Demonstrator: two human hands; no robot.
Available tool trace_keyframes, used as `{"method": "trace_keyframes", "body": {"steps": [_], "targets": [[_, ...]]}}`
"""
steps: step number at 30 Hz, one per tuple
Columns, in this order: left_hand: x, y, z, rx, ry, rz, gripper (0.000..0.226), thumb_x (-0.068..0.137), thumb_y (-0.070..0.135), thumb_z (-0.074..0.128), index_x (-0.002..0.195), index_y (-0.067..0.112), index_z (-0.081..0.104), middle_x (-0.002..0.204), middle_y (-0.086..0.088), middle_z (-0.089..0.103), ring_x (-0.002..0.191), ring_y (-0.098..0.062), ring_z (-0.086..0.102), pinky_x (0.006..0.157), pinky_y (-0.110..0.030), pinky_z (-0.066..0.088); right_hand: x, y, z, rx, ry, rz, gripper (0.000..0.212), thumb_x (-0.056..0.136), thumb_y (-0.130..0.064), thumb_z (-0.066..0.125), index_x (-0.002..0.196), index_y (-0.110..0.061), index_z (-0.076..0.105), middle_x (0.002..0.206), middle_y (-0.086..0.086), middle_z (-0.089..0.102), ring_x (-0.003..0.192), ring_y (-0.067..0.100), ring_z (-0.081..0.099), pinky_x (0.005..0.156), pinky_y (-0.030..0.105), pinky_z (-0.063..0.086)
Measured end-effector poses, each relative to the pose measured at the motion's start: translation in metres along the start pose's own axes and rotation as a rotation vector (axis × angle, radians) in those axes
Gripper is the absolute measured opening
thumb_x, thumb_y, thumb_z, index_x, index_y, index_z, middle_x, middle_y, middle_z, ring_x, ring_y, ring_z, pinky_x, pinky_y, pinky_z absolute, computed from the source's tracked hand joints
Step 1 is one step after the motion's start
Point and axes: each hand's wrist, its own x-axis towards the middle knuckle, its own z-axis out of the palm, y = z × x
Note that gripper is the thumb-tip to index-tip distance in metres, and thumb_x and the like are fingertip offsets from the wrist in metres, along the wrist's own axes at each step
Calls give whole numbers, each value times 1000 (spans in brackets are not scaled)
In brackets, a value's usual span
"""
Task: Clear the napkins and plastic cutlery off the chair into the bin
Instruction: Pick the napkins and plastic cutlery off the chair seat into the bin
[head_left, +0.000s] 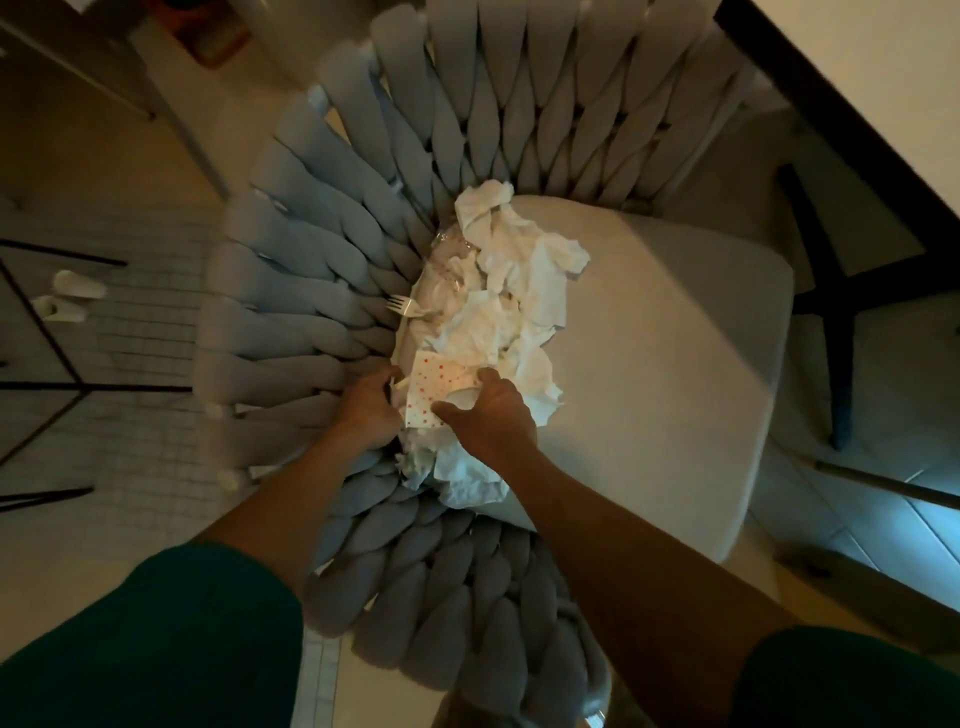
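A heap of crumpled white napkins (511, 291) lies along the left side of the pale chair seat (670, 353), against the grey braided backrest (322, 249). A white plastic fork (408, 306) pokes out of the heap's left edge, beside clear plastic wrap (452, 260). A white napkin with red dots (436, 387) sits at the near end of the heap. My left hand (366, 408) grips the heap's near left edge. My right hand (488, 415) closes over the dotted napkin and the white napkins under it. No bin is in view.
A dark-edged table (852, 104) stands at the upper right, its black leg (826, 291) beside the chair. On the left are a thin black metal frame (62, 384) and two small white objects (67, 299) on a tiled floor.
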Motion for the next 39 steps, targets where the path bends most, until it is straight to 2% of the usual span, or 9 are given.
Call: {"method": "trace_keyframes", "body": {"steps": [4, 11, 15, 18, 23, 29, 33, 36, 39], "targets": [[1, -5, 14, -43, -22, -15, 44, 86, 12, 63, 128, 18, 56, 127, -8, 60, 112, -27, 57, 84, -27, 45, 4, 0, 6, 43, 84, 28, 65, 82, -40, 67, 136, -19, 38, 129, 7, 54, 118, 27, 52, 94, 38, 45], [-13, 2, 21, -21, 133, -22, 25, 87, 10, 61, 112, 9, 62, 117, -15, 62, 105, -31, 59, 79, -28, 43, -10, 13, -6, 166, 55, -38, 40, 84, -35, 68, 117, -14, 60, 118, 7, 56, 105, 22, 56, 84, 29, 44], [-29, 15, 14, -65, 220, 0, 26, 83, 6, 64, 110, 9, 63, 112, -16, 65, 102, -32, 60, 84, -35, 48, -40, 26, -23, 332, 135, -114, 16, 83, -28, 70, 93, -19, 63, 86, -5, 54, 79, 11, 50, 71, 24, 39], [-45, 22, 8, -82, 266, 16, 29, 83, 6, 65, 111, 8, 63, 113, -19, 65, 103, -34, 61, 87, -40, 50, -64, 39, -45, 405, 195, -120, 12, 81, -25, 71, 81, -26, 59, 70, -13, 53, 69, 11, 54, 68, 31, 47], [-88, 46, 10, -48, 356, 110, 29, 82, 8, 65, 111, 10, 63, 108, -19, 66, 97, -36, 61, 83, -43, 52, -106, 73, -89, 404, 260, -123, 6, 83, -25, 68, 86, -21, 64, 77, -6, 62, 68, 11, 56, 64, 27, 43], [-155, 90, 45, -38, 357, 264, 33, 84, 8, 60, 116, 16, 60, 104, -16, 63, 86, -29, 61, 76, -37, 53, -162, 137, -131, 386, 309, -31, 4, 83, -20, 64, 87, -19, 63, 77, -5, 60, 67, 12, 54, 61, 26, 41], [-205, 130, 83, -64, 343, 368, 40, 86, 7, 57, 125, 15, 54, 108, -11, 61, 93, -27, 59, 79, -32, 47, -205, 181, -157, 438, 355, 2, 3, 85, -21, 61, 85, -23, 60, 77, -3, 61, 71, 18, 59, 59, 30, 46], [-234, 156, 112, -61, 307, 415, 42, 88, 9, 56, 129, 15, 50, 114, -10, 60, 100, -28, 58, 81, -35, 47, -236, 219, -173, 487, 378, 46, 10, 88, -20, 60, 97, -16, 63, 84, -3, 63, 74, 14, 61, 56, 21, 47], [-258, 182, 140, -57, 280, 450, 41, 89, 11, 55, 130, 16, 50, 119, -10, 60, 104, -27, 57, 86, -38, 48, -267, 259, -188, 525, 406, 96, 19, 91, -23, 58, 109, -18, 64, 93, -5, 63, 77, 11, 62, 61, 24, 52]]}}
